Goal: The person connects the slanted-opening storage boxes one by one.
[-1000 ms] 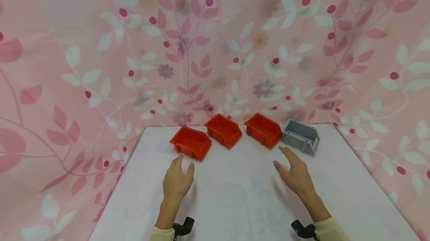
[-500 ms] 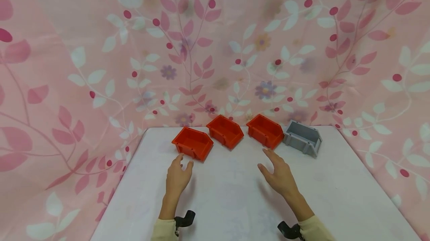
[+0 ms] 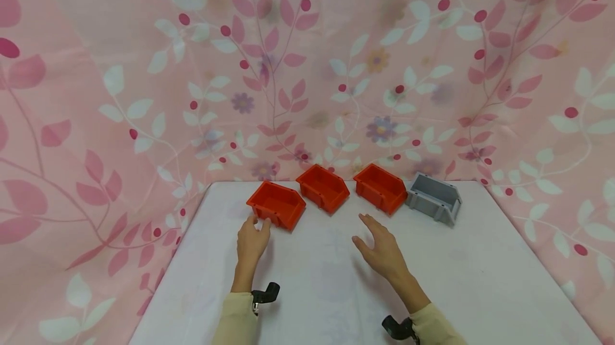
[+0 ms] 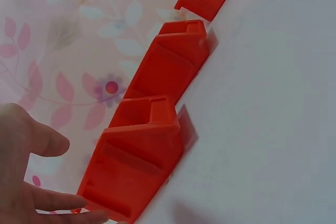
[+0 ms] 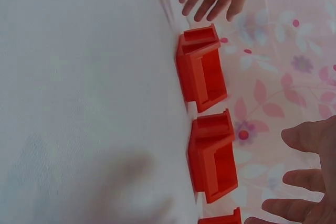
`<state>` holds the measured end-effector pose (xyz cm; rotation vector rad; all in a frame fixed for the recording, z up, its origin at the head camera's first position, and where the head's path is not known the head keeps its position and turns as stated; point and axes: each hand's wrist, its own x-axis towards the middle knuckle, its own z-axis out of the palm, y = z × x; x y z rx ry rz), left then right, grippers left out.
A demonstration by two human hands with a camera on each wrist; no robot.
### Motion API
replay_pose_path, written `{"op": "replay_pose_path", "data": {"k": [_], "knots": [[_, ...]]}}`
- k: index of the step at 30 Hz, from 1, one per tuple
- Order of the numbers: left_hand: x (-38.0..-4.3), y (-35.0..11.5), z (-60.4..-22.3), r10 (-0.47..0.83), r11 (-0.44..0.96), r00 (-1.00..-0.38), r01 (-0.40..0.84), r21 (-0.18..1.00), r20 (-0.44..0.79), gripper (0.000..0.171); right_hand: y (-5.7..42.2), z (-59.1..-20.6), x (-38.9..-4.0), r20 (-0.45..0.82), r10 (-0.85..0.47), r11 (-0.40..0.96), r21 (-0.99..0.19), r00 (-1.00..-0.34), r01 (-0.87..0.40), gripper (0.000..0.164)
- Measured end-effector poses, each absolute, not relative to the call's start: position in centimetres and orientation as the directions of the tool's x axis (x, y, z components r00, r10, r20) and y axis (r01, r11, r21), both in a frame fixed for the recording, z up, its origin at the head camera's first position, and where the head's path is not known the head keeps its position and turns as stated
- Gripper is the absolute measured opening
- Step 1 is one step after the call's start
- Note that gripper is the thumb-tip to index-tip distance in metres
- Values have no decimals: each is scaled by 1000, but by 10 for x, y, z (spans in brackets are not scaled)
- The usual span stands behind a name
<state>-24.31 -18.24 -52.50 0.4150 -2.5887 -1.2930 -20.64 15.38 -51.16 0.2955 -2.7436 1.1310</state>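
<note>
Several plastic storage bins stand in a row at the back of the table. The leftmost red bin (image 3: 276,203) is nearest my left hand (image 3: 252,239), whose fingers are at its front left side; in the left wrist view the thumb stands apart from that bin, while the lower fingers overlap its edge, so I cannot tell whether they touch. My right hand (image 3: 383,251) hovers over the table, fingers spread and holding nothing, in front of the middle red bin (image 3: 323,189) and the right red bin (image 3: 379,189). A grey bin (image 3: 434,198) is at the row's right end.
The white table (image 3: 317,291) has its back edge just behind the bins, against a pink floral curtain (image 3: 307,67). Each wrist wears a black camera mount (image 3: 266,292). The right red bin and grey bin stand close together.
My right hand has moved left, from in front of the grey bin towards the middle of the table. The left hand has moved slightly forward to the leftmost red bin. The bins stay put.
</note>
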Motion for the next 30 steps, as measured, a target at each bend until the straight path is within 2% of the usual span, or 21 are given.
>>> {"op": "replay_pose_path", "data": {"k": [12, 21, 30], "knots": [[-264, -188, -526, -390, 551, -916, -155, 820, 90, 57, 120, -509, -210, 220, -178, 664, -692, -959, -282, 66], [-279, -184, -528, -420, 511, -907, -222, 831, 15, 57, 105, -515, -210, 231, -197, 652, -695, -953, -303, 64], [-288, -184, -535, -472, 457, -881, -275, 846, -31, 72, 97, -520, -205, 237, -221, 644, -693, -946, -324, 63]]}}
